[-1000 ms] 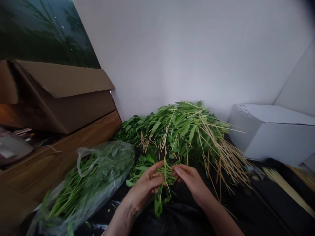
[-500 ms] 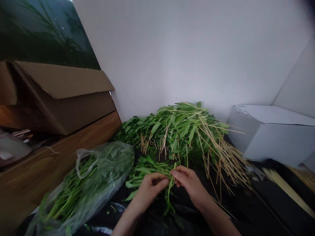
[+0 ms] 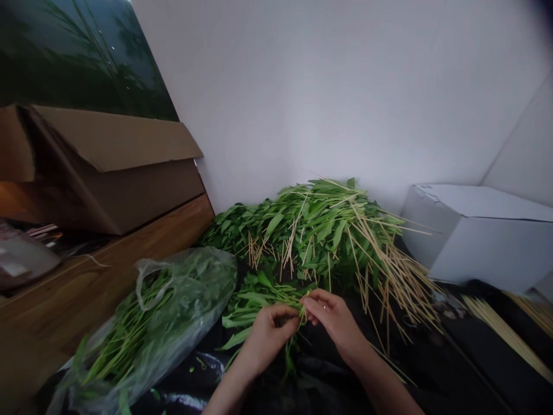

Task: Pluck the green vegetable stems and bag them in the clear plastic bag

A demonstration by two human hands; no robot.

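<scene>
Low in the middle, my left hand [image 3: 273,331] and my right hand [image 3: 332,316] meet with thumbs and forefingers closed on a leafy green stem [image 3: 303,305]. Part of the stem is hidden behind my fingers, and some leaves hang below them. Just behind and left of my hands lies a small heap of loose leafy greens [image 3: 248,302]. Farther back rises a big pile of leafy greens on skewers [image 3: 298,216], its thin wooden sticks [image 3: 400,271] jutting out to the right and front.
A clear plastic bag [image 3: 190,294] of greens lies at the left. Behind it, a cardboard box [image 3: 129,199] rests on a wooden surface [image 3: 181,222]. On the right stand a white box [image 3: 488,242] and bundled thin sticks [image 3: 505,328]. Black sheeting [image 3: 328,374] covers the work surface.
My left hand has shifted slightly right, closer to my right hand. The stem between them, upright before, is now more covered by the fingers. The view has moved slightly.
</scene>
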